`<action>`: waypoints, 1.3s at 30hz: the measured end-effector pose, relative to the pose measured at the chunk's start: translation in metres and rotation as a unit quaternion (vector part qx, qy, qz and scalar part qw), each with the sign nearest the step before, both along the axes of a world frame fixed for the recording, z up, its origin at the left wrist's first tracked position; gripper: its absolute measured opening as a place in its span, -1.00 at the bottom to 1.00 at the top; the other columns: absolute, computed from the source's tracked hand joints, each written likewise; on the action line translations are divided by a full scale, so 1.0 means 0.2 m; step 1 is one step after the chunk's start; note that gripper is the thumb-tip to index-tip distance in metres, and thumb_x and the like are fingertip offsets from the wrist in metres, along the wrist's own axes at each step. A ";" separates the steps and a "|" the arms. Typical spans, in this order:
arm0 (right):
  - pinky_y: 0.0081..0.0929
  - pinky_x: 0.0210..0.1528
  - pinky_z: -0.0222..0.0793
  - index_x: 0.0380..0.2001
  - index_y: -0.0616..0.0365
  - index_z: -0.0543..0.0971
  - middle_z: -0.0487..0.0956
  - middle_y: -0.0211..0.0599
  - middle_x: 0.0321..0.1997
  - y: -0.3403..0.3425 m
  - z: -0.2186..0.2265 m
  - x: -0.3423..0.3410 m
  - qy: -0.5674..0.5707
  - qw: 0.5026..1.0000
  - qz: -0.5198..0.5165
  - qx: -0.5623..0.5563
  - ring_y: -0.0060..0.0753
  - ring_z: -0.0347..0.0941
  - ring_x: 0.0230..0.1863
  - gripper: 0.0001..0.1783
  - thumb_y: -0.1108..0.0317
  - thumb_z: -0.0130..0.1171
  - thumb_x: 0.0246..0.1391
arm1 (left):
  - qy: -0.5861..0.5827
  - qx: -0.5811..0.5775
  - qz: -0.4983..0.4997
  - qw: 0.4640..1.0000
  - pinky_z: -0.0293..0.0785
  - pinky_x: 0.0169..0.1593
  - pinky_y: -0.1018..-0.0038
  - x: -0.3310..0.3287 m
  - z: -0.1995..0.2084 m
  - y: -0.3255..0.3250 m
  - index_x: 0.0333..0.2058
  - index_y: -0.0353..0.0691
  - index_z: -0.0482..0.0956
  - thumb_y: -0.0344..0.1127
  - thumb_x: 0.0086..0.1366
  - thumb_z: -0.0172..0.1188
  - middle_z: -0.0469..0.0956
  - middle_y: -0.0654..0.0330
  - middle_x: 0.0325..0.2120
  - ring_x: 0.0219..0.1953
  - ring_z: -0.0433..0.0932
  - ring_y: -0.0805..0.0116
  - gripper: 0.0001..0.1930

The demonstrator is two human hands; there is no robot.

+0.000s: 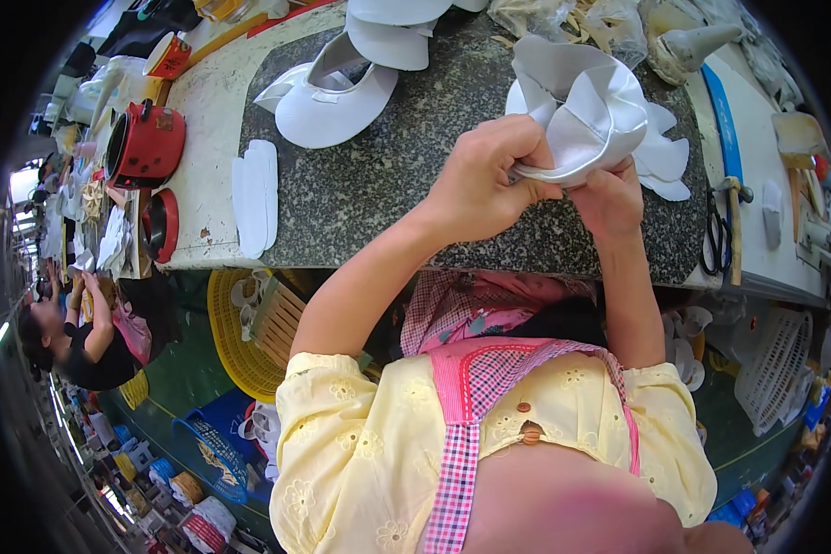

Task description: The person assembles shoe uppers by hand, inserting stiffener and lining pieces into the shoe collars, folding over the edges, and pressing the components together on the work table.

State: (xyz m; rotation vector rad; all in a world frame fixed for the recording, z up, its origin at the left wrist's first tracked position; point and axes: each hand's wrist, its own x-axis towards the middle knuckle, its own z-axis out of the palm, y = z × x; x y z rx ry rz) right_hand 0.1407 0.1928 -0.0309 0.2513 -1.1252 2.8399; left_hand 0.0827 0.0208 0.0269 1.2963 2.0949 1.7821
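Note:
Above the speckled granite slab (369, 198), a white shoe upper (609, 106) is held up and folded, its inside showing. My left hand (489, 175) pinches its lower edge between thumb and bent fingers. Close beside it, my right hand (609, 198) grips the same edge, some fingers hidden behind the material. White flat cut pieces (667, 157) lie partly beneath and to the right of the upper. Farther left on the slab rests another white upper (337, 109), with more white uppers (388, 42) beyond it. Long white strips (255, 198) are stacked at the slab's left edge.
A hammer (735, 222), black-handled scissors (714, 235) and a blue strip (722, 120) lie right of the slab. At left stand a red pot (152, 143) and its lid (161, 226). Below are yellow (220, 323) and blue baskets (208, 462). Another person (88, 337) works far left.

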 end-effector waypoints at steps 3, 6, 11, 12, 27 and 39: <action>-0.26 0.05 0.25 -0.04 0.30 0.31 0.40 -0.13 -0.04 -0.03 -0.06 -0.02 0.051 0.996 -0.051 0.045 -0.21 0.34 0.00 -0.41 0.42 0.21 -0.22 | 0.097 -0.002 0.015 0.995 0.23 -0.47 0.56 -0.01 0.00 -0.01 -0.57 -0.27 0.39 -0.50 -0.22 0.30 0.35 0.24 -0.63 -0.57 0.34 0.40 -0.76; -0.24 0.04 0.26 -0.07 0.30 0.34 0.42 -0.15 -0.05 -0.01 -0.06 -0.05 0.080 0.995 -0.049 0.017 -0.23 0.35 -0.01 -0.44 0.43 0.23 -0.23 | 0.192 -0.010 0.014 0.981 0.24 -0.44 0.50 -0.03 0.01 -0.02 -0.57 -0.24 0.39 -0.54 -0.23 0.26 0.35 0.22 -0.63 -0.56 0.35 0.29 -0.78; -0.22 0.04 0.26 -0.07 0.28 0.35 0.42 -0.17 -0.04 0.06 -0.01 -0.09 0.083 0.996 -0.005 0.027 -0.23 0.37 -0.03 -0.42 0.41 0.25 -0.24 | 0.313 -0.058 0.000 0.948 0.29 -0.39 0.36 -0.07 0.06 -0.04 -0.52 -0.20 0.45 -0.58 -0.22 0.18 0.39 0.22 -0.59 -0.50 0.39 0.20 -0.79; -0.22 0.04 0.26 -0.07 0.28 0.35 0.42 -0.17 -0.04 0.04 0.01 -0.08 0.089 0.995 -0.010 0.031 -0.23 0.37 -0.03 -0.42 0.41 0.25 -0.24 | 0.295 -0.031 0.026 0.955 0.30 -0.37 0.35 -0.06 0.04 -0.03 -0.48 -0.20 0.47 -0.57 -0.21 0.19 0.41 0.22 -0.57 -0.48 0.40 0.21 -0.78; -0.44 -0.12 0.30 -0.22 0.28 0.44 0.49 -0.29 -0.22 -0.13 -0.02 -0.06 0.046 0.991 -0.123 0.011 -0.40 0.41 -0.18 -0.65 0.52 0.19 -0.18 | 0.345 -0.063 0.149 0.925 0.24 -0.38 0.36 -0.02 -0.09 0.01 -0.44 -0.23 0.40 -0.49 -0.13 0.18 0.35 0.18 -0.57 -0.49 0.34 0.18 -0.79; -0.53 -0.24 0.34 -0.39 0.31 0.51 0.53 -0.29 -0.38 -0.12 0.01 -0.03 0.034 0.971 -0.222 0.077 -0.49 0.45 -0.34 -0.82 0.56 0.18 -0.16 | 0.192 -0.050 0.137 0.970 0.30 -0.43 0.35 0.00 -0.08 0.03 -0.54 -0.23 0.41 -0.43 -0.15 0.24 0.36 0.16 -0.63 -0.52 0.38 0.15 -0.82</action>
